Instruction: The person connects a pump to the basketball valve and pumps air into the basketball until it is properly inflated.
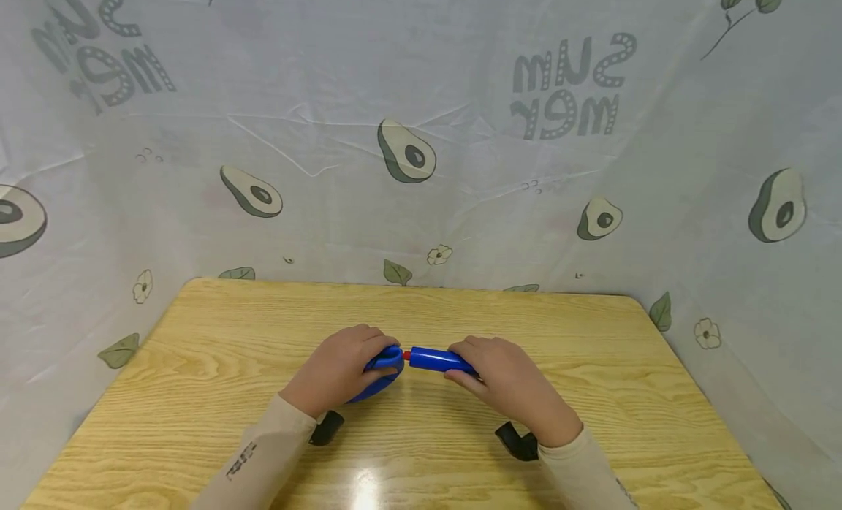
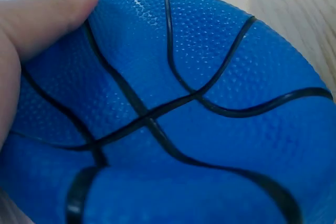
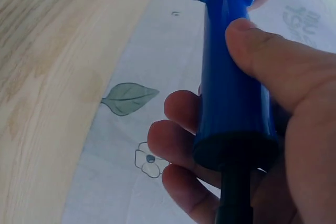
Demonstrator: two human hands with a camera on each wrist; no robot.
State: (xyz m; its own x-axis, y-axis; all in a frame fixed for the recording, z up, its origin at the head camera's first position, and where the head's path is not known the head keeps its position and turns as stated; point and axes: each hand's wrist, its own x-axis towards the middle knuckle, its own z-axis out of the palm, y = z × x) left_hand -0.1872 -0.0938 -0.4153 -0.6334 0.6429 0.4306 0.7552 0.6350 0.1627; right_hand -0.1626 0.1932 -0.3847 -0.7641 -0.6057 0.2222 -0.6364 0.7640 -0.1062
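Observation:
A soft, dented blue ball [image 2: 210, 140] with black basketball lines fills most of the left wrist view. My left hand [image 1: 345, 364] grips it in the head view, the thumb [image 2: 58, 11] pressing on its upper side. A blue hand pump [image 1: 434, 359] points at the ball, its red tip [image 1: 406, 356] meeting the ball's edge. My right hand [image 1: 505, 375] holds the pump's barrel, fingers curled round it and thumb along its side. Below the barrel a black rod [image 3: 235, 192] shows in the right wrist view. How deep the tip sits is hidden.
Both hands are above a light wooden table [image 1: 263, 313]. Behind it hangs a pale sheet [image 1: 460, 188] printed with avocados and leaves. Black wrist pieces [image 1: 517, 442] sit under both forearms.

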